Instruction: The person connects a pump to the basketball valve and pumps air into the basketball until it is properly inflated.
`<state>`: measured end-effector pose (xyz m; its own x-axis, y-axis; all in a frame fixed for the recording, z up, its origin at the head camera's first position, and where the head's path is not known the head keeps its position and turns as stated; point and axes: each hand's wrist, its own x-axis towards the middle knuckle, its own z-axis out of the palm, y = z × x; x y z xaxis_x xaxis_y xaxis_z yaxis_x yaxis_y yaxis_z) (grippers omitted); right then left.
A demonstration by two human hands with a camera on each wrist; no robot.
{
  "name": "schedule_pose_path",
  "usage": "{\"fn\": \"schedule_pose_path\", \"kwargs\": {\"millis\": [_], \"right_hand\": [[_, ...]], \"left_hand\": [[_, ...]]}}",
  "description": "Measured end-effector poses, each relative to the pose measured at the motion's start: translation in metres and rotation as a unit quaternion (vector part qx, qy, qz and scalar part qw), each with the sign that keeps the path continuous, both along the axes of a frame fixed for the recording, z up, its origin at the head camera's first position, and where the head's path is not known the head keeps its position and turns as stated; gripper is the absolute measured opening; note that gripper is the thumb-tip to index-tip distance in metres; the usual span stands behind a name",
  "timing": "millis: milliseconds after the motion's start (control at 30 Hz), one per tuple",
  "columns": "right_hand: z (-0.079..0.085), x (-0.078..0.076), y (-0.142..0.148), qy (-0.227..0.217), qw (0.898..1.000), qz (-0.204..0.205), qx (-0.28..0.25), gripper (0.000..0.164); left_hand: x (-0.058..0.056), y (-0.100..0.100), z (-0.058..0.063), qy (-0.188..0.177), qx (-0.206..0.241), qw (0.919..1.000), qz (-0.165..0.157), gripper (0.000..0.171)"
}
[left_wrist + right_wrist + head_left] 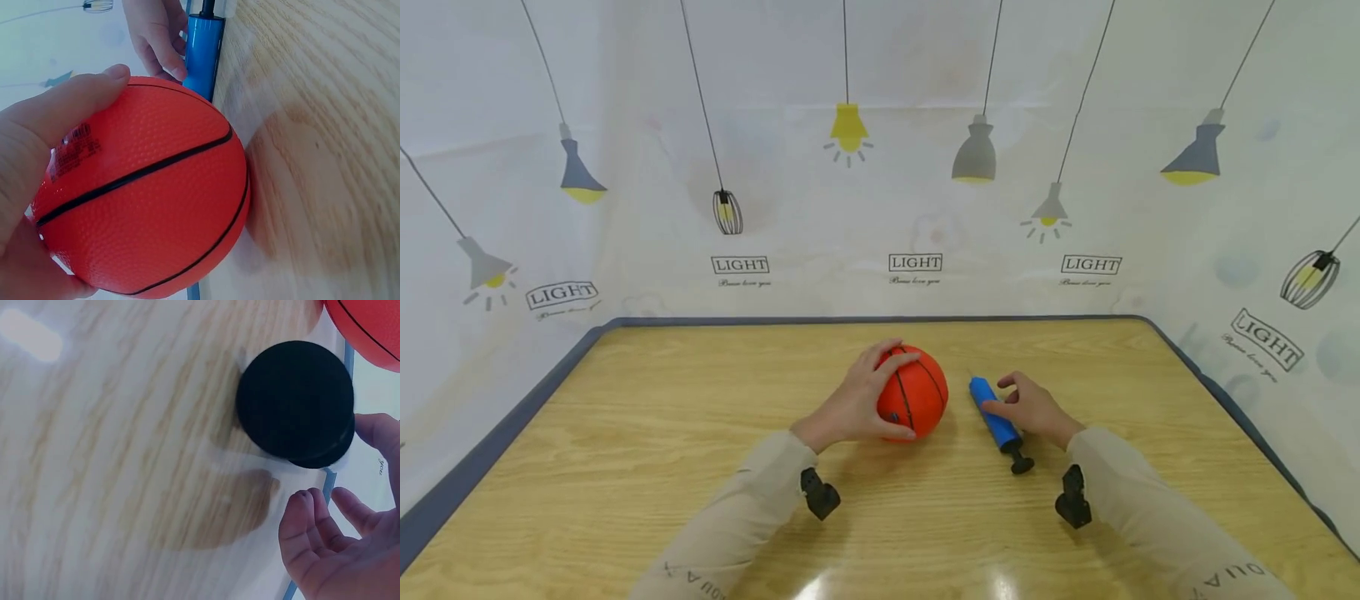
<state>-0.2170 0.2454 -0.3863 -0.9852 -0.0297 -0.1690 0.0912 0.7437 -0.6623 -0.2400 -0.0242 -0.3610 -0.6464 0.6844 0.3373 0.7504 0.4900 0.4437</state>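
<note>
My left hand (857, 400) holds a small red basketball (925, 396) on the table, fingers over its top and far side and thumb low on the near side. Black seams cross the ball (150, 187), and dark printing shows near the thumb in the left wrist view. To its right lies a blue hand pump (996, 417) with a black handle (1022, 464) towards me. My right hand (1033, 410) is at the pump's right side, its thumb over the barrel and its other fingers loosely bent. From the right wrist, the round handle end (297, 400) hides most of the pump.
The wood-grain table (647, 467) has a dark blue border (880, 319) at its back and sides. Behind it hangs a pale backdrop (820, 217) printed with lamps. A small black device (820, 493) sits at each wrist.
</note>
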Motion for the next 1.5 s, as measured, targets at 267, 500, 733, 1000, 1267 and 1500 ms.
{"fn": "schedule_pose_path", "kwargs": {"millis": [267,500,733,1000,1267,1500], "right_hand": [[0.000,0.001,0.005,0.014,1.000,0.000,-0.006,0.057],[0.007,0.004,0.006,0.026,1.000,-0.008,-0.006,0.060],[0.008,0.005,0.009,0.036,0.999,-0.005,-0.002,0.060],[0.008,0.006,0.011,0.044,0.999,-0.005,0.000,0.059],[0.007,0.006,0.012,0.050,0.999,0.001,-0.003,0.060],[0.006,0.005,0.013,0.051,0.999,0.002,-0.004,0.061]], "left_hand": [[0.000,-0.010,0.002,-0.038,-0.014,0.9991,0.012,0.092],[-0.003,-0.019,0.004,-0.047,-0.025,0.9984,0.021,0.096],[-0.005,-0.023,0.005,-0.058,-0.016,0.9975,0.037,0.096],[-0.008,-0.027,0.006,-0.053,-0.002,0.9976,0.044,0.095],[-0.013,-0.029,0.005,-0.082,0.002,0.9942,0.069,0.092],[-0.017,-0.031,0.006,-0.087,0.006,0.9933,0.077,0.092]]}}
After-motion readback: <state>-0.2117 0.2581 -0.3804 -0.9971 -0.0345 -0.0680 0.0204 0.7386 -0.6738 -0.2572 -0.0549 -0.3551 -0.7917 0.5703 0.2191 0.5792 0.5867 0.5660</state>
